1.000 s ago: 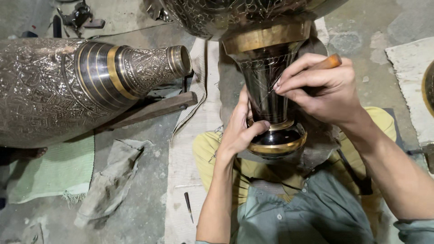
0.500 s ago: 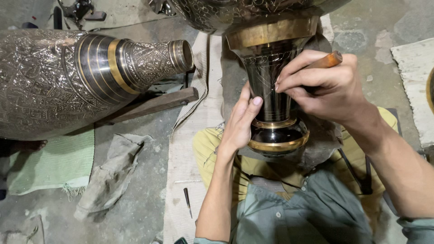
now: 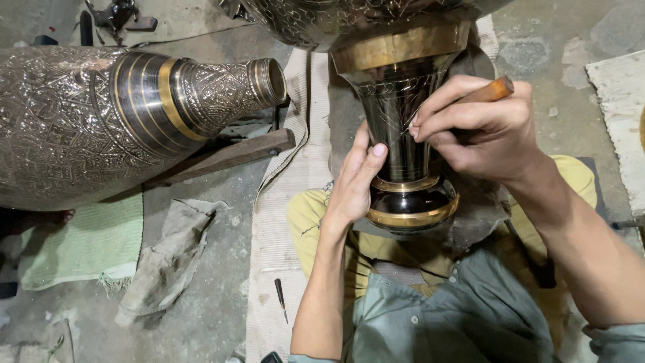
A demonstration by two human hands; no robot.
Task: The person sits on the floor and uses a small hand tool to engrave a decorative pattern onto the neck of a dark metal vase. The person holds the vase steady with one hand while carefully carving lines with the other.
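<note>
A large dark metal vase (image 3: 396, 114) with brass bands lies toward me, its neck resting over my lap. My left hand (image 3: 353, 181) presses flat against the left side of the neck, thumb up on the metal. My right hand (image 3: 480, 128) grips a wooden-handled engraving tool (image 3: 494, 89), its thin point touching the dark neck surface near my left thumb. Fine scratched lines show on the neck around the point.
A second engraved vase (image 3: 114, 121) lies on its side at the left, propped on a wooden block (image 3: 228, 154). A crumpled grey rag (image 3: 168, 259), a green cloth (image 3: 87, 245) and a small pointed tool (image 3: 281, 299) lie on the floor. A white board (image 3: 618, 114) sits at right.
The view has shifted slightly. My right hand has moved a little along the neck with the tool; my left hand stays against the vase.
</note>
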